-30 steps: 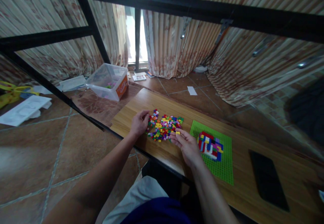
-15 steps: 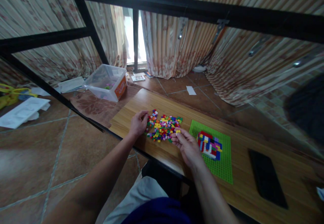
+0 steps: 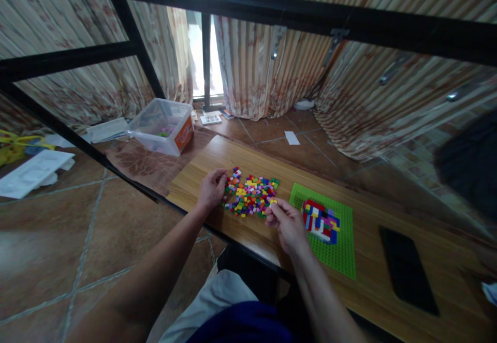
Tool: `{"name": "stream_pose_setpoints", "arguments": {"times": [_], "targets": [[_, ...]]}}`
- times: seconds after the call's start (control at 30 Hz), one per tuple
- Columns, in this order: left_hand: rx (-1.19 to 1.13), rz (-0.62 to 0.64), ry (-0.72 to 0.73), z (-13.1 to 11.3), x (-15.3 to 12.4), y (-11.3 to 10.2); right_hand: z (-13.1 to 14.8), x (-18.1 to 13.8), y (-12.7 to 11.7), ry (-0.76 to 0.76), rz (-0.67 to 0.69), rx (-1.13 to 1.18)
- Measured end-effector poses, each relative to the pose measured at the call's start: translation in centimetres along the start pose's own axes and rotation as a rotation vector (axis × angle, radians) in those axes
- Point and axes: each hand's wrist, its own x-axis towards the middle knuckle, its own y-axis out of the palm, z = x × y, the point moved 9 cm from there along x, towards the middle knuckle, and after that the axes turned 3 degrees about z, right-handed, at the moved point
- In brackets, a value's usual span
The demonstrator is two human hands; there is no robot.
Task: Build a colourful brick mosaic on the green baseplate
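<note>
A heap of small coloured bricks (image 3: 250, 195) lies on the wooden table (image 3: 217, 159). My left hand (image 3: 212, 189) rests curled at the heap's left edge, fingertips among the bricks. My right hand (image 3: 287, 221) is at the heap's right edge, thumb and fingers pinched on a small yellow brick (image 3: 273, 202). Just right of that hand lies a green baseplate (image 3: 341, 250) with a partly built block of red, blue, white and yellow bricks (image 3: 320, 221) on it.
A black phone (image 3: 407, 270) lies flat on the table at the right. On the tiled floor beyond stand a clear plastic box (image 3: 161, 125), papers and a white tray (image 3: 31, 172). A black metal frame (image 3: 132, 27) crosses the view in front of curtains.
My right hand has closed its fingers on the yellow brick and lifted slightly off the heap's edge. The left hand has stayed where it was.
</note>
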Motion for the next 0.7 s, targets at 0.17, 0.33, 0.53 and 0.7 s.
{"name": "stream_pose_setpoints", "arguments": {"times": [0.17, 0.33, 0.53, 0.7], "targets": [[0.011, 0.001, 0.004, -0.1, 0.0, 0.0, -0.3, 1.0, -0.6, 0.002, -0.042, 0.007], [0.014, 0.005, 0.006, -0.3, 0.0, -0.1, -0.6, 2.7, -0.4, 0.043, -0.044, -0.052], [0.028, 0.004, 0.001, -0.3, -0.1, -0.2, -1.1, 3.4, 0.1, 0.110, -0.035, -0.089], [0.018, -0.006, 0.005, -0.3, 0.0, -0.2, -0.7, 2.9, -0.5, 0.120, -0.020, -0.047]]}}
